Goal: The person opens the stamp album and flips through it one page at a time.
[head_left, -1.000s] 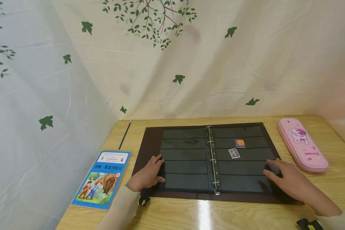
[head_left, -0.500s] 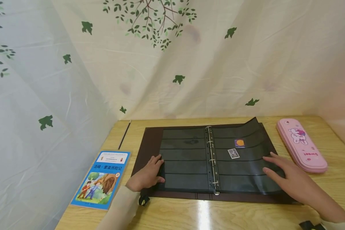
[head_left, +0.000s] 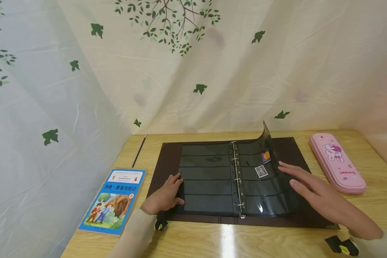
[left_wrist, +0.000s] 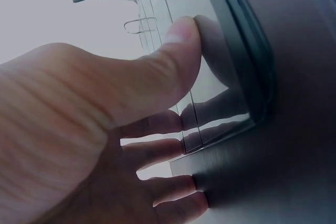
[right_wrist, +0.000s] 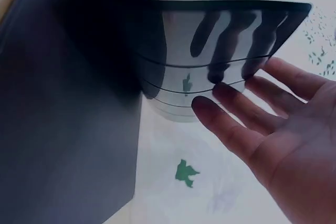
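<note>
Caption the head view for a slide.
Right hand lifts a black stamp-album page; left hand presses the opposite page.

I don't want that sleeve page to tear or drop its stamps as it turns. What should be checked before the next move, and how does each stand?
1. Right hand under the lifted page, fingers straight: ok.
2. Left hand holds down the left pages: ok.
3. Both stamps, the orange one and the grey one, sit in their pockets: ok.
4. Page on the rings: ok as far as seen; holes too small to judge.
5. Landing side bare of loose things: ok.
6. Pink pencil case apart from the album: ok.
</note>
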Demonstrator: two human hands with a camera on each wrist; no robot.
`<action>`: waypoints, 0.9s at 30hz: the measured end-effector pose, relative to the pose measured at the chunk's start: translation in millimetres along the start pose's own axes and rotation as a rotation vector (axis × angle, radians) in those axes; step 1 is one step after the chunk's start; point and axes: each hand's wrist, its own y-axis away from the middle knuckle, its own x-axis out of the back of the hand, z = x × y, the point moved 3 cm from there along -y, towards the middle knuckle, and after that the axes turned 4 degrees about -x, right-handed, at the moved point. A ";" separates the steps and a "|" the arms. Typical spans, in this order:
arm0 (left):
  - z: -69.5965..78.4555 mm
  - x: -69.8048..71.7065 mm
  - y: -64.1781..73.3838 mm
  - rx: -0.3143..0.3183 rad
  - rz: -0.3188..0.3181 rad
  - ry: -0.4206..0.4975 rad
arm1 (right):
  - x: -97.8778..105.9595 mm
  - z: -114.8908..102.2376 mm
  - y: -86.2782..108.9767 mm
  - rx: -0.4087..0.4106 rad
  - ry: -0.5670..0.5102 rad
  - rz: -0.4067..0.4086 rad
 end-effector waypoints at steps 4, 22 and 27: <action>-0.8 -1.1 0.0 0.005 -0.001 -0.001 | 0.6 -9.8 -6.7 0.126 -0.085 0.009; -2.6 -2.4 -0.3 0.002 -0.002 -0.003 | -11.5 -45.4 -34.2 0.485 -0.331 0.174; -4.6 -3.1 -1.1 -0.011 0.005 -0.006 | -26.3 -44.2 -37.4 0.474 -0.344 0.112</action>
